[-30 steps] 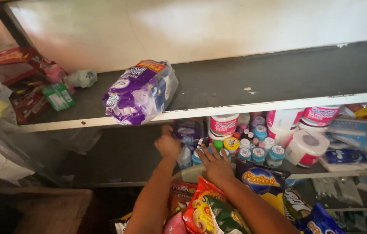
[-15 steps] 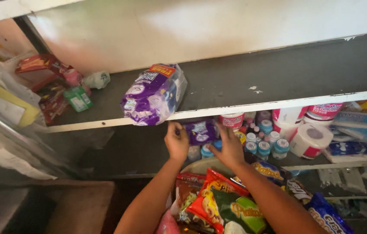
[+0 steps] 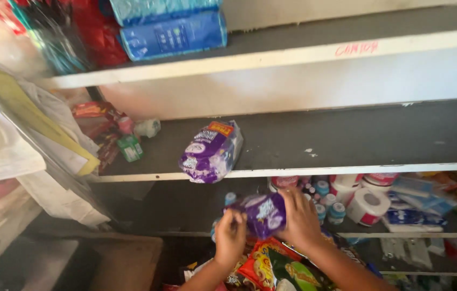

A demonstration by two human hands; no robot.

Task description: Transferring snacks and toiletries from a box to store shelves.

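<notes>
While both hands, left hand (image 3: 230,235) and right hand (image 3: 301,220), clamp the purple tissue pack (image 3: 263,214) below the shelf edge (image 3: 304,171), it looks light, soft, squashy, best gripped by its ends.

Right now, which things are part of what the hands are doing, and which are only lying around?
In hand:
- small purple pack, held between left hand and right hand

Lying about:
- larger purple pack on the grey shelf
- tissue rolls
- blue-capped bottles
- snack bags
- blue packs on the upper shelf
</notes>
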